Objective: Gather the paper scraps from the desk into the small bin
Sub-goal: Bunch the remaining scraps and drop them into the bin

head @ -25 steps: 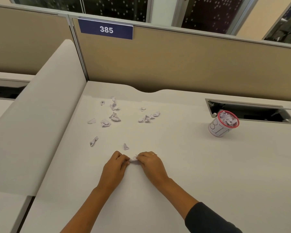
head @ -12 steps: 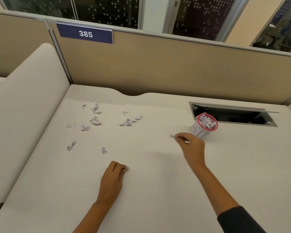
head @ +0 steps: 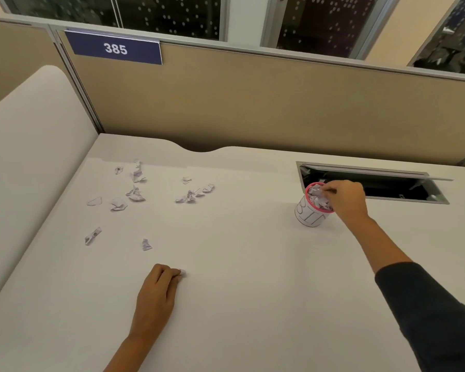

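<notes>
Right hand (head: 345, 200) pinches a scrap at the full bin (head: 313, 214) mouth; release due. Left hand (head: 156, 296) grips another scrap (head: 182, 272) at 6 o'clock.

head view | looks forward and down | over desk (head: 239, 264) | close range

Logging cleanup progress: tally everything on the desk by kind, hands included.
Loose paper scraps: about 12, some clumped
Pinched scrap in left hand: 1
Small bin: 1
Hands: 2, counting right hand at the bin
Total: about 16
</notes>
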